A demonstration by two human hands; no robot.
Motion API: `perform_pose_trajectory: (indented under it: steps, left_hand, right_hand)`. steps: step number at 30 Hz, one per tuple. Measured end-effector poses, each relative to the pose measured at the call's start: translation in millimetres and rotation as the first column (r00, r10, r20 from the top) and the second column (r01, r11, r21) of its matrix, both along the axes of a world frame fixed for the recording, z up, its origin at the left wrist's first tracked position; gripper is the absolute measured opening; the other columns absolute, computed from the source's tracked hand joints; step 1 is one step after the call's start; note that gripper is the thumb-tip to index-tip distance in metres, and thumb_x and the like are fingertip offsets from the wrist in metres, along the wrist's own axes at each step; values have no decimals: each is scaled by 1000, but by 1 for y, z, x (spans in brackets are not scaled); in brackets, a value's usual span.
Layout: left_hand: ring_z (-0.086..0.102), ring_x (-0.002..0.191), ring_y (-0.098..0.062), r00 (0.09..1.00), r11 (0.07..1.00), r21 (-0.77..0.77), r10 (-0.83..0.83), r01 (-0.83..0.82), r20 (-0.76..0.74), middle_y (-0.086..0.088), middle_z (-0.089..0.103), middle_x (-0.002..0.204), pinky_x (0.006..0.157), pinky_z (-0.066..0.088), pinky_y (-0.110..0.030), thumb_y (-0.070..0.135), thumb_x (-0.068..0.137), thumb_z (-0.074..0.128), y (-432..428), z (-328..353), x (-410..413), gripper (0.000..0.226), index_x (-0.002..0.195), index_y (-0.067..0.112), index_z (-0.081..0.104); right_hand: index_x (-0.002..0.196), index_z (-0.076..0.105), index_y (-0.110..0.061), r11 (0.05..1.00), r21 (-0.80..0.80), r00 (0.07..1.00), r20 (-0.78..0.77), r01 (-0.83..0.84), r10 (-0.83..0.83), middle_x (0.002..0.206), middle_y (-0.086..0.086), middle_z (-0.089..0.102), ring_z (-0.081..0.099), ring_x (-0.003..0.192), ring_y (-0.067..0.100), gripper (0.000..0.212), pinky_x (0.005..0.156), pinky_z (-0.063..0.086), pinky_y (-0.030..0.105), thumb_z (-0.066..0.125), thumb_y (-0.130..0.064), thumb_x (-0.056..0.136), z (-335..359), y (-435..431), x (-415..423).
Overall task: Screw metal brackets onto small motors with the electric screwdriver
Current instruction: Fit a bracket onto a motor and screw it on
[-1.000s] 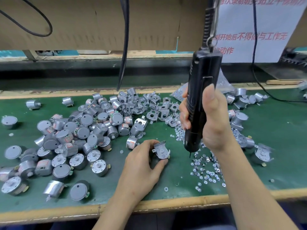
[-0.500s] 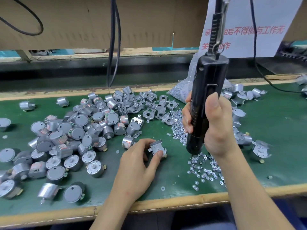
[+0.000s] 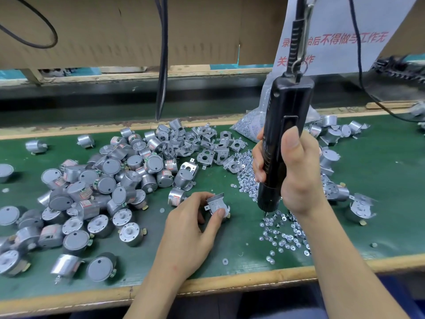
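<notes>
Gripping electric screwdriver, pinching bracketed motor

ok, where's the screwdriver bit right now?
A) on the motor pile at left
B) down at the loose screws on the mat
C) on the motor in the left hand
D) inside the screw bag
B: the electric screwdriver in the right hand points its bit down into the loose screws, apart from the bracketed motor that the left hand pinches.
</notes>
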State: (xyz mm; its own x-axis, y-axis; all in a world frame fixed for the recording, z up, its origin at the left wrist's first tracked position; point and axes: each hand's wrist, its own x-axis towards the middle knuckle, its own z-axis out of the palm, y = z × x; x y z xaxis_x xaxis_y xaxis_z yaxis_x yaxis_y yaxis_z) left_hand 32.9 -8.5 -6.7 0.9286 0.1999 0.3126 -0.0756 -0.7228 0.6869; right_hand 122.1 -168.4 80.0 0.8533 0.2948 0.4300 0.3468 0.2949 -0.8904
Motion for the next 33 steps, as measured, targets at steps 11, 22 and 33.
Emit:
perform_pose_trajectory:
  steps: [11,22,33]
  left_hand:
    - [53,80,-5,998,1000,1,-16,17,-65,25,62,92,69,37,-9,43,73,82,1,-3,0,47,112,35,57]
    - [53,82,-7,997,1000,7,-11,11,-74,24,61,92,69,37,-9,39,77,80,1,-4,0,41,111,35,57]
    - [54,83,-6,996,999,8,-32,33,-81,24,63,98,71,38,-10,38,79,79,3,-3,0,44,117,35,57]
  right_hand:
    - [92,54,-8,1000,5,1000,-18,8,-8,59,-2,57,49,45,17,73,48,42,28,62,-79,80,-3,2,0]
    - [88,47,1,1000,8,1000,10,12,-12,59,-3,56,49,45,17,81,47,41,28,61,-78,81,-3,3,0]
    - [91,51,-7,997,77,1000,13,20,-21,60,-4,56,48,44,16,70,48,40,25,61,-76,84,-7,23,0]
